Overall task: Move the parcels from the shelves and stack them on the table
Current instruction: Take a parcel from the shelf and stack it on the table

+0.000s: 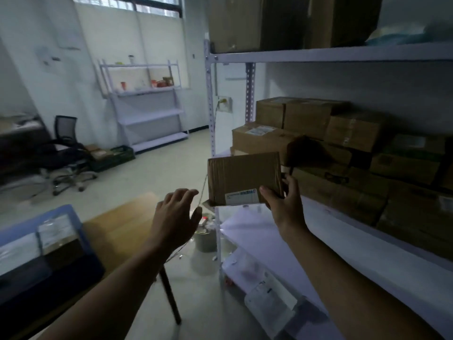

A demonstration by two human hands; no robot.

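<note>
Right hand (282, 204) grip pinches one parcel (242, 177) by its lower right corner, thumb in front.
Left hand (176, 217) is spread and loose just left of it, touching nothing; the parcel is in the air between the table (122, 229), near left, and the shelf (257, 231), right, where piled boxes (318, 119) blur past counting.

One cam only: head-worn, wide-angle, edges bent. Faces fwd & down, tilted a bit. Left hand (175, 213) and right hand (284, 204), w/ the parcel (242, 179) it grips, sit close, mid-frame. Shelf rack (343, 54) is near, filling the right half; table (122, 227) corner shows lower left. Window (152, 4) lies well back, probably at the room's opposite end; blur there makes it hard to tell.
</note>
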